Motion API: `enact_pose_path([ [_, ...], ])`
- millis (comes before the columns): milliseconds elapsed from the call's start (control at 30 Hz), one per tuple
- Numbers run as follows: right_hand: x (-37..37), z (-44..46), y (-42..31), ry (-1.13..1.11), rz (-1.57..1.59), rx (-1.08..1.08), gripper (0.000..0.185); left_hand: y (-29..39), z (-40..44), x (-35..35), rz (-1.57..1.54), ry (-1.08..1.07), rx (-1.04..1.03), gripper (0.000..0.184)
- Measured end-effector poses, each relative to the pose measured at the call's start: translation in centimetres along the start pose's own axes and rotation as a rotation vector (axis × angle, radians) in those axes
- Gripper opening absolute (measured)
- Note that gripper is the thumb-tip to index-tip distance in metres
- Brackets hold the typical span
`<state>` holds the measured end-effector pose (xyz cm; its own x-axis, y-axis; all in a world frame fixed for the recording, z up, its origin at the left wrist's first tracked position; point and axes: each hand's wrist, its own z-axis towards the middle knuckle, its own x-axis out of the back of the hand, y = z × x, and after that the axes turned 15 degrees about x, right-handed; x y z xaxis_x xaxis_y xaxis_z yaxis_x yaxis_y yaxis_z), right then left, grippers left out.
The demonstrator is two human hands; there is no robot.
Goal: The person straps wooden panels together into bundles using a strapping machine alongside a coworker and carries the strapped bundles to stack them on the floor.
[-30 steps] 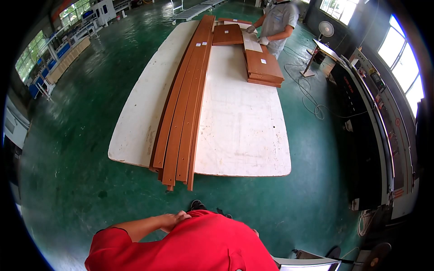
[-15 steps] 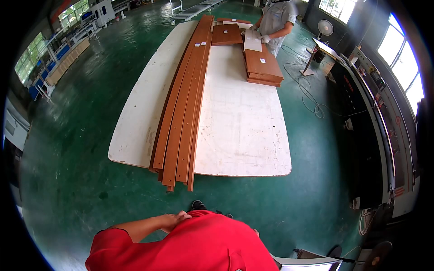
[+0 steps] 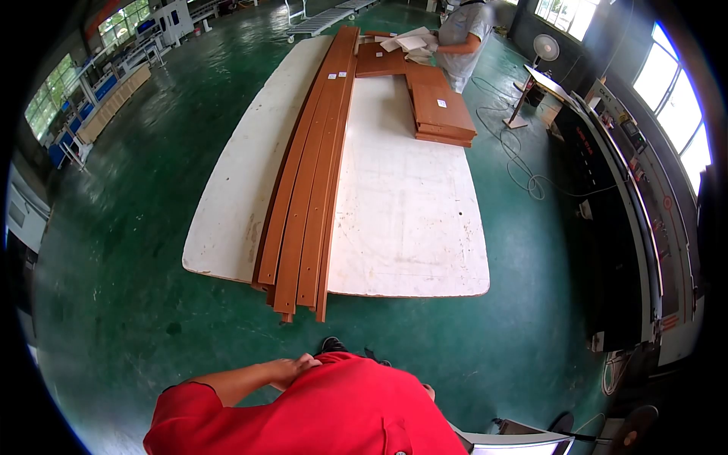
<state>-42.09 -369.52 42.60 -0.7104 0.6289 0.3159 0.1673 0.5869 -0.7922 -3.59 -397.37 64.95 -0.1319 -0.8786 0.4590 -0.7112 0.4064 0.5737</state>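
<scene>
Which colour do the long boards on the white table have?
Reddish-brown; the long boards show best in the head view.

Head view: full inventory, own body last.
Long boards: several, brown, lengthwise on table
Table: one, white, centre
Short panels: several, brown, table's far right
Sheets: several, whitish, table's far end
Labels: several, white, on boards and panels
Co-worker: one, grey shirt, table's far right
Fan: one, pale, right
Hose: count unclear, pale, floor right
Machinery: several, black, white, blue, both sides
Windows: several, bright, both sides
Floor: one, green, all around
Red shirt: one, bottom centre
Shoes: two, black, partly hidden
Left hand: one, bare, at shirt front
Right hand: unclear, perhaps the skin patch at shirt's right
</scene>
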Motion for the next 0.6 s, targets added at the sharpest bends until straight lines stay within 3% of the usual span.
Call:
enact_pose_path([
  [600, -0.46, 0.39, 0.45, 0.002, -0.016, 0.032, 0.018, -0.09, 0.27, 0.73, 0.062, -0.031, 0.044, 0.090],
])
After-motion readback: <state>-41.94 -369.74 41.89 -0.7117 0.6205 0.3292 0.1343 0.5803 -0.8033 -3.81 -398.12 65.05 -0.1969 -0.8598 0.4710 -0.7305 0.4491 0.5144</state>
